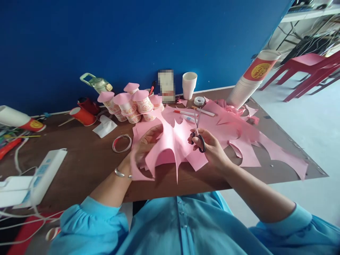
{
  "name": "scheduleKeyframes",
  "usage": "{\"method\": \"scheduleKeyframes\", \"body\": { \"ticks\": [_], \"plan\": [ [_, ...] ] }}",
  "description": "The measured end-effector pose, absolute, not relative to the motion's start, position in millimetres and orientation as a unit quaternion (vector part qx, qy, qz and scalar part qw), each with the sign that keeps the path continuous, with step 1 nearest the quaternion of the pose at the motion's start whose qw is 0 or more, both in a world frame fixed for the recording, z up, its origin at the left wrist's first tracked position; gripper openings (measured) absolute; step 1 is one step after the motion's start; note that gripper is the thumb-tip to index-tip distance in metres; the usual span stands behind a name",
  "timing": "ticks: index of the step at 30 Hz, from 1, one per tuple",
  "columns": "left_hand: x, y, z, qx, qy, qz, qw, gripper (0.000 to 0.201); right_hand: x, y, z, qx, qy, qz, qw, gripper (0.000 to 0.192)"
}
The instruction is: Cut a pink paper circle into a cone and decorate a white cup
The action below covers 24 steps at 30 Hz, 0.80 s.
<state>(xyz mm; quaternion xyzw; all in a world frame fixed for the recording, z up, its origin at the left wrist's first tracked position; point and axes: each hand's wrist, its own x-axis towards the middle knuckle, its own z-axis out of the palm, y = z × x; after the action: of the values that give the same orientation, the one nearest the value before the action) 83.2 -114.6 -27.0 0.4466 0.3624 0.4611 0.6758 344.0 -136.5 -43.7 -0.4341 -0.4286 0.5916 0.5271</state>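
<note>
— Scissors (198, 136) sit in the right hand (209, 147), blades up; the left hand (143, 145) pinches pink paper (170, 145) above the desk (87, 159) near its front edge.
— Room? Cups?
— Bare desk lies left. Stacked cups (245, 85) lean at the right corner. Paper hides the left fingers.

Deep blue wall (148, 32), brown table (79, 159), pale floor (313, 124), red chairs (310, 67)

Paper sheet (170, 145) lies on the table (87, 166) between both hands; cups (127, 102) behind it, tape ring (122, 143) left
</note>
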Motion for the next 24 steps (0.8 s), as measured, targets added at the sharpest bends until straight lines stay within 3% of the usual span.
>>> {"method": "scheduleKeyframes", "body": {
  "ticks": [3,5,9,14,16,20,24],
  "plan": [
    [90.7,-110.6,-36.0,0.575,0.363,0.361,0.639,0.074,345.2,-135.0,-47.6,-0.436,-0.432,0.59,0.524,0.056],
    [91.7,-109.3,-38.1,0.639,0.397,0.314,0.58,0.07,345.9,-134.4,-49.0,-0.438,-0.435,0.588,0.523,0.057],
    [88.7,-109.7,-34.2,0.622,0.443,0.239,0.6,0.051,346.4,-133.3,-48.4,-0.442,-0.433,0.586,0.523,0.055],
    [91.8,-110.5,-34.6,0.61,0.486,0.245,0.576,0.058,346.8,-131.0,-45.2,-0.441,-0.43,0.582,0.531,0.056],
    [95.0,-110.6,-36.7,0.661,0.488,0.273,0.5,0.06,347.2,-129.8,-44.5,-0.443,-0.428,0.58,0.534,0.058],
    [105.6,-113.5,-31.0,0.799,0.471,0.292,0.234,0.051,348.5,-127.7,-44.1,-0.442,-0.426,0.568,0.548,0.06],
    [130.7,-124.4,-17.8,0.851,0.486,0.131,0.152,0.056,350.6,-126.6,-43.1,-0.44,-0.438,0.537,0.571,0.056]
  ]
}}
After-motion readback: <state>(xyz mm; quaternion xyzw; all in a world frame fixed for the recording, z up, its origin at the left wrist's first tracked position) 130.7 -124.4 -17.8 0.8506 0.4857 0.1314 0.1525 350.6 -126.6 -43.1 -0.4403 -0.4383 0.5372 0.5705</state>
